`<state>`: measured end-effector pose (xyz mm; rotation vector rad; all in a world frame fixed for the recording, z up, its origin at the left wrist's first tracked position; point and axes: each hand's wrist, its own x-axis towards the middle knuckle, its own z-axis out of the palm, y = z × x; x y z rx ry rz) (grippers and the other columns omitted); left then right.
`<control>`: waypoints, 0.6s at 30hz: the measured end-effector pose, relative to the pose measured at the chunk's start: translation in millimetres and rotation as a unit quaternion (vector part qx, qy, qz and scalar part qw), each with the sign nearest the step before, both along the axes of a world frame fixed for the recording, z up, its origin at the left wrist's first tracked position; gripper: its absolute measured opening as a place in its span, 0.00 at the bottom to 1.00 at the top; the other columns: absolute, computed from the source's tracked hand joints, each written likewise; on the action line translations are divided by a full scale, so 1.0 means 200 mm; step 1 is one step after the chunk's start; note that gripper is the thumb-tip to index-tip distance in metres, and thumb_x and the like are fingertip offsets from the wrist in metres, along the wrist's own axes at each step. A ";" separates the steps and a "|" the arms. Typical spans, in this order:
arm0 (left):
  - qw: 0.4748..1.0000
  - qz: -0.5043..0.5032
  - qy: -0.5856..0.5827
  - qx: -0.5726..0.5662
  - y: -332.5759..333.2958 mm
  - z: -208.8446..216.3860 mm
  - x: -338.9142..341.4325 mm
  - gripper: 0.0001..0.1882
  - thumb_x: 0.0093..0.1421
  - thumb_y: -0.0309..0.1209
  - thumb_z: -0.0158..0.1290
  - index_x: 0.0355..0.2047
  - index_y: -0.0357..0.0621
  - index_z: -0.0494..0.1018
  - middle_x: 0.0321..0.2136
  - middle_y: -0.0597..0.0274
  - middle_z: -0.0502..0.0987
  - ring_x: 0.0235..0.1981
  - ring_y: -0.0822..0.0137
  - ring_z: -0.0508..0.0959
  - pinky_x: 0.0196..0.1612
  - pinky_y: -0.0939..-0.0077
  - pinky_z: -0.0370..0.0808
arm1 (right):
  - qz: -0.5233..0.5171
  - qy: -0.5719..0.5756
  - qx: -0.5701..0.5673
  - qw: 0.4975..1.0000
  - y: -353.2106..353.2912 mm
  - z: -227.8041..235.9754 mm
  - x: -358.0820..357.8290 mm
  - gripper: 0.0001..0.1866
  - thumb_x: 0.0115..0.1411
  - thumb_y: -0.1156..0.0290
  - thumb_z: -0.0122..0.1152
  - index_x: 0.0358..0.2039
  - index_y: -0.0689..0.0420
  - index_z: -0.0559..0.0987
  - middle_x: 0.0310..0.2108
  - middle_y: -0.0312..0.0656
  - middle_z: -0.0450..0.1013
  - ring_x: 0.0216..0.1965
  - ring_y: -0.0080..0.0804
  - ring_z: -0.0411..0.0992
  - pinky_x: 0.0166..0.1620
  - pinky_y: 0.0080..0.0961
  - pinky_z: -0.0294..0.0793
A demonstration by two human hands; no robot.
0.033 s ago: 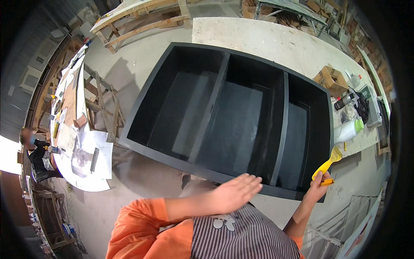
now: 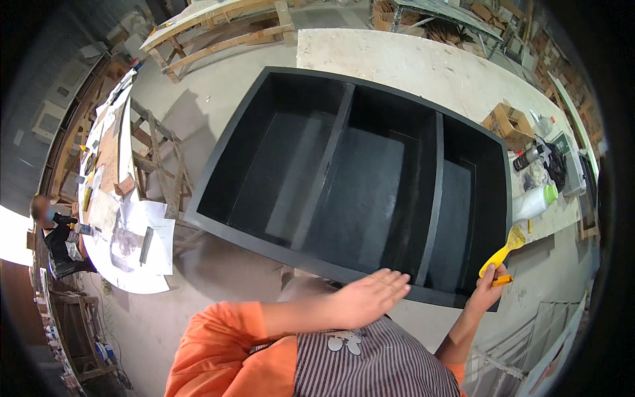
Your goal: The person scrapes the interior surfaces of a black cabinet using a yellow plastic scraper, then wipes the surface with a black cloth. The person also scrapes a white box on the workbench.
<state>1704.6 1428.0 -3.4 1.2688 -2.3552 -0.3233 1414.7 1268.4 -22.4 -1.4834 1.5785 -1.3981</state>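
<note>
A large black box-shaped cabinet (image 2: 438, 192) with three open compartments lies tilted across my view in front of me. My left hand (image 2: 374, 298) is stretched flat, fingers together, over its near edge beside the middle compartment, touching or just above it. At the near right corner, my right hand (image 2: 488, 286) is closed round a yellow scraper (image 2: 496, 260) with a broad, flared end pointing up and away. A short orange-yellow piece (image 2: 503, 280) also sticks out of that hand; its kind is unclear. Dark filmed surfaces line the compartments.
The cabinet rests on a pale worktable (image 2: 370, 56). On the right stand a cardboard box (image 2: 508, 126), a dark spray can (image 2: 527, 157) and a white bottle with a green cap (image 2: 532, 203). Leftward, a bench (image 2: 99, 218) bears papers and tools, with a person (image 2: 56, 231) beside it.
My left hand has slid slightly to the right along the near edge. The right hand and the scraper stay almost where they were.
</note>
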 end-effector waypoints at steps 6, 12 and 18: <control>0.996 -0.063 -0.044 -0.053 -0.08 -0.02 -0.13 0.31 0.61 0.29 0.43 0.64 0.26 0.56 0.66 0.38 0.56 0.68 0.47 0.57 0.67 0.54 0.55 | -0.003 0.016 -0.012 1.000 0.00 -0.01 -0.01 0.09 0.69 0.67 0.50 0.42 0.61 0.72 0.31 0.33 0.66 0.32 0.16 0.63 0.36 0.15 0.63; 0.999 0.037 -0.021 0.015 0.08 0.01 0.10 0.39 0.60 0.40 0.52 0.65 0.27 0.53 0.67 0.40 0.54 0.69 0.49 0.54 0.70 0.56 0.49 | -0.023 -0.025 -0.020 0.999 0.00 -0.02 -0.01 0.10 0.69 0.64 0.50 0.40 0.59 0.72 0.27 0.30 0.63 0.25 0.13 0.57 0.28 0.13 0.54; 0.984 0.161 -0.045 0.064 0.35 0.07 0.45 0.40 0.59 0.42 0.56 0.65 0.31 0.55 0.66 0.43 0.58 0.68 0.51 0.56 0.69 0.55 0.51 | -0.001 0.064 -0.021 0.998 0.02 -0.07 -0.06 0.12 0.70 0.64 0.49 0.43 0.62 0.70 0.32 0.34 0.65 0.32 0.18 0.64 0.35 0.15 0.63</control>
